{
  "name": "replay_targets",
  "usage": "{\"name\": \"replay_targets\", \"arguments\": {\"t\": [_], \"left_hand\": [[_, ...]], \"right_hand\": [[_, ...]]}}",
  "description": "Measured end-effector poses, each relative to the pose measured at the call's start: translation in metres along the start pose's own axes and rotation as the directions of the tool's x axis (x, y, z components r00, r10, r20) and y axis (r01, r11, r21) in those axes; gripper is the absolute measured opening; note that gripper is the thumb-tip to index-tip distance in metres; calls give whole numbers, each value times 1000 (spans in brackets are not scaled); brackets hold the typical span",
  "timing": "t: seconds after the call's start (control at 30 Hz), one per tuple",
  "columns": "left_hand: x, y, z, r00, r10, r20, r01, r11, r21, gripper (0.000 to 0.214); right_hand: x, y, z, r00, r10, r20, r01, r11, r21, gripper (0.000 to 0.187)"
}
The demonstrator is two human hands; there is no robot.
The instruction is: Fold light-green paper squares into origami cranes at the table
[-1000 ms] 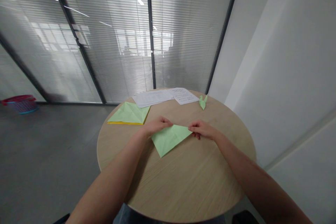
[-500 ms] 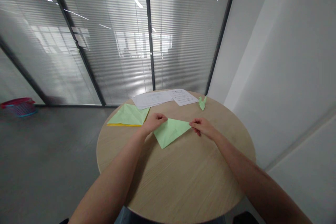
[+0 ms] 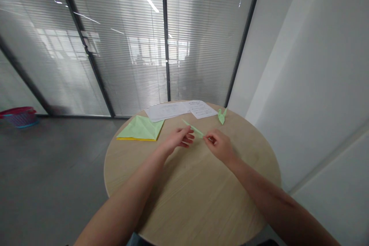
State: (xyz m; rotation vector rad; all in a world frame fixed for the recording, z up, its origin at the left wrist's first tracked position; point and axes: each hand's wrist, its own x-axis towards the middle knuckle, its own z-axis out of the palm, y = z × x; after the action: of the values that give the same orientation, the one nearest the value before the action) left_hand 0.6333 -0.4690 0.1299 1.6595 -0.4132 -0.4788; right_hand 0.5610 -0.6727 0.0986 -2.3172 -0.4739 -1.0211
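Note:
A folded sheet of light green paper [image 3: 196,130] is up off the round table and turned nearly edge-on, so it looks like a thin slanting strip. My right hand [image 3: 218,143] pinches its near right corner between thumb and fingers. Close to the paper's near side is my left hand [image 3: 182,137], its fingers apart; whether a fingertip touches the paper I cannot make out. A small green origami crane [image 3: 221,116] stands on the table beyond my right hand. To the left lies a larger folded green paper [image 3: 141,127] with yellow along its edge.
White printed sheets [image 3: 170,110] overlap at the far side of the round wooden table [image 3: 196,200]. Glass panels with blinds [image 3: 132,61] rise behind it, and a white wall [image 3: 311,84] stands on the right. A red and blue basket [image 3: 19,117] sits on the floor at far left.
The folded green paper has turned from showing its broad triangular face to nearly edge-on. My left hand has loosened from its left corner and opened; my right hand keeps its pinch, moved slightly left.

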Motion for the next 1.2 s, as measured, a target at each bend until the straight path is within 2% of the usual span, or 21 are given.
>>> {"name": "replay_targets", "arguments": {"t": [0.07,0.13,0.27,0.37,0.43,0.53,0.63,0.7,0.77,0.83,0.9,0.93,1.0,1.1,1.2], "left_hand": [[1,-4,5,999,-9,54,19,984,-180,48],[3,-6,8,999,-17,37,26,962,-273,37],[6,-10,8,994,-70,-89,40,950,-309,21],[11,-14,4,985,-35,-168,-12,963,-268,22],[15,-18,-1,978,9,-206,-53,977,-207,25],[17,-22,-8,981,37,-190,-59,992,-114,29],[13,-19,-10,997,8,-70,-12,998,-57,32],[8,-15,-9,1000,-23,-8,23,999,-33,33],[3,-13,-8,999,-39,13,39,999,-14,34],[1,-13,-8,999,-35,25,34,999,11,34],[1,-14,-9,999,-19,38,17,998,63,34],[1,-15,-9,999,-12,45,8,996,94,34],[1,-16,-9,997,-8,76,-2,991,131,34],[-1,-14,-7,994,-31,107,22,996,85,35],[-1,-13,-5,999,-45,9,44,997,68,39]], "right_hand": [[-2,-8,3,987,-110,114,109,994,17,17],[-4,-14,7,955,-200,219,198,980,29,17],[-7,-25,13,881,-314,355,303,949,88,19],[-7,-29,13,878,-317,359,288,948,133,21],[-7,-27,11,915,-270,300,248,962,112,20],[-3,-19,4,981,-167,99,163,986,46,20],[1,-5,0,994,-39,-98,43,998,36,32],[4,7,2,985,99,-139,-85,991,105,46],[7,17,7,955,286,-81,-255,929,270,59],[7,26,13,881,453,135,-458,749,479,61],[5,31,17,803,460,378,-593,555,583,53],[4,32,18,772,434,464,-635,499,590,50],[1,34,19,739,386,551,-672,475,568,47],[-2,34,20,737,359,572,-669,503,547,43],[-2,34,22,760,358,543,-644,527,554,44]]}}
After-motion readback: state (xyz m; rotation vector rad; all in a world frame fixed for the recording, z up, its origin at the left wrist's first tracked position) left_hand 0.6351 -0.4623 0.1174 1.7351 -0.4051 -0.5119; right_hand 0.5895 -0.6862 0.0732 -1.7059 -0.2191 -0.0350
